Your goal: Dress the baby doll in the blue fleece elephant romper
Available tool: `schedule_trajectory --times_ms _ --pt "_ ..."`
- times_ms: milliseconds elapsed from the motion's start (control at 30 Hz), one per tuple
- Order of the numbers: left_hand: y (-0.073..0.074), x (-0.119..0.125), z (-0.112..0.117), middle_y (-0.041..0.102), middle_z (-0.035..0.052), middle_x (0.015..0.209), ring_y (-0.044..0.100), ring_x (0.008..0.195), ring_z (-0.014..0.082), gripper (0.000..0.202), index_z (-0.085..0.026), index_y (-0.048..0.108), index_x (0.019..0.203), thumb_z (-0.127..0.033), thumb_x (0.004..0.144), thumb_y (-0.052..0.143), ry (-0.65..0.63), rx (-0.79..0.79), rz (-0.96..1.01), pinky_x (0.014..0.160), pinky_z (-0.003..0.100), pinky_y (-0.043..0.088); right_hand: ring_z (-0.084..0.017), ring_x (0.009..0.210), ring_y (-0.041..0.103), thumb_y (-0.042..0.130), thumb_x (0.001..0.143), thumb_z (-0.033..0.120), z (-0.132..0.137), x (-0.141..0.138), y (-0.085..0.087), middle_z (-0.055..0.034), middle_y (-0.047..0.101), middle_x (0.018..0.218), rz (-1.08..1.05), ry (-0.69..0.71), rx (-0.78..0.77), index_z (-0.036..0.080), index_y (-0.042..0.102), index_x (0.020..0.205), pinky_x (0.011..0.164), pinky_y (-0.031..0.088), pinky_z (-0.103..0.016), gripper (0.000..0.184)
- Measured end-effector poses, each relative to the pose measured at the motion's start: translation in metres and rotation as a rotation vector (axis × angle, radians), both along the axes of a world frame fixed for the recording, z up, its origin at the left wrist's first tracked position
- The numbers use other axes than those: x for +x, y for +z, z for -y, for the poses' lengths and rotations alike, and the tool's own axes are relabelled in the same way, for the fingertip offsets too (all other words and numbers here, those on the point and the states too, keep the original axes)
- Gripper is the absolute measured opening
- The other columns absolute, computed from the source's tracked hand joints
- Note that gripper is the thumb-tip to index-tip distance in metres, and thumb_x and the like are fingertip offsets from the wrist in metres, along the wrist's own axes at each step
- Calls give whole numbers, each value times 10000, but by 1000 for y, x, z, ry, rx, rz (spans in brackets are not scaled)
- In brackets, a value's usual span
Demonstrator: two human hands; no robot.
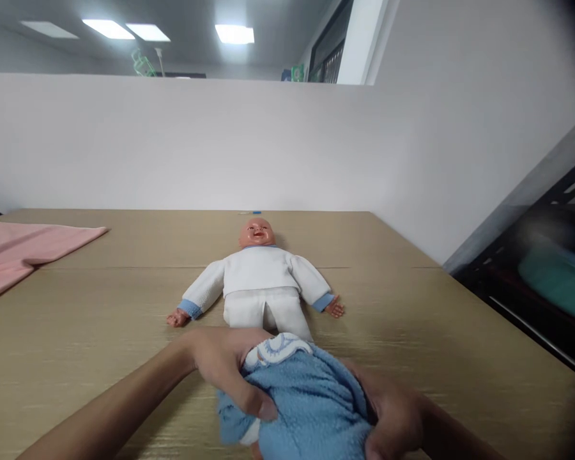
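Observation:
A baby doll (261, 275) in white clothes with blue cuffs lies on its back on the wooden table (100, 332), head away from me. Over its legs sits a bunched blue fleece garment (306, 402) with a white patterned lining. My left hand (230, 374) grips the garment's left side, thumb on top. My right hand (393, 415) holds its right side, fingers curled into the fabric. The doll's feet are hidden under the garment.
A pink cloth (19, 252) lies at the table's left edge. A white partition wall (220, 140) stands behind the table. At the right is a dark metal shelf (531, 275) with a teal object (560, 281) on it.

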State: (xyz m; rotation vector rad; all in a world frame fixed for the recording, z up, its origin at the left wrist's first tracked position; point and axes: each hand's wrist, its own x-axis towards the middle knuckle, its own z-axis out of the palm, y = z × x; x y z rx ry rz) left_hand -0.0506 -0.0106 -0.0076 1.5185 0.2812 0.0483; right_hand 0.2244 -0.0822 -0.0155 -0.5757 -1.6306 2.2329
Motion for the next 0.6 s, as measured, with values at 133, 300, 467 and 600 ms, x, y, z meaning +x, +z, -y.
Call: schedule_trajectory --times_ms 133,300,467,600 --pt "-1 -3 0 710 1 883 638 804 152 506 -141 777 1018 -330 619 1025 37 -132 -40 821 225 610 -238 934 725 815 812 809 5 -1 -9 -86 758 980 -34 -144 44 162 719 1322 933 586 -345 830" --pt "0 1 0 768 16 913 696 790 178 562 -148 802 1013 -263 533 1071 -44 -231 -35 826 267 644 -114 705 549 827 888 715 5 -3 -13 9 608 764 -68 -205 61 144 766 1036 746 501 -205 594" --pt "3 4 -1 785 16 882 707 820 176 398 -150 805 891 -260 601 1054 -12 -98 24 917 262 627 -129 695 621 1066 592 566 10 -11 -8 22 659 769 -128 -129 -51 141 745 1128 720 523 -226 756" --pt "4 1 -1 775 9 888 700 827 170 430 -154 818 967 -251 618 1050 4 -144 45 878 247 629 -282 1151 738 919 828 497 11 -10 -14 -121 774 1248 63 -486 182 206 652 1455 1090 572 -430 741"
